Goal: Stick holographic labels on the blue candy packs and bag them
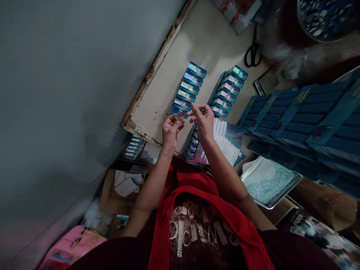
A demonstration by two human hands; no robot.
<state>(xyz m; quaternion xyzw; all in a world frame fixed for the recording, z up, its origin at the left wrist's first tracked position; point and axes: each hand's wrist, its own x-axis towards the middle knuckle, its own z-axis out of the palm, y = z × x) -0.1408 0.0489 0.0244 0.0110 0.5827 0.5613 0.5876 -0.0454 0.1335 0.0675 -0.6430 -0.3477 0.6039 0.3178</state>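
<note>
My left hand (170, 131) is closed in a pinch, thumb against fingertips, at the near end of a row of small blue cases (189, 88) with shiny rainbow strips. Just right of it, my right hand (204, 120) also pinches, its fingertips almost meeting those of the left. Something tiny and whitish shows between the two hands, too small to name. Below them, the nearest blue case is partly covered by the fingers. A second row of blue cases (229, 92) stands beyond my right hand. White paper strips (227, 148) lie under my right forearm.
Large blue packs (298, 112) are stacked at the right, above a tray of pale teal granules (270, 183). Black scissors (253, 54) lie near a tub of blue pieces (323, 18). The table's chipped edge (152, 71) runs along the grey wall. A cardboard box (108, 191) sits lower left.
</note>
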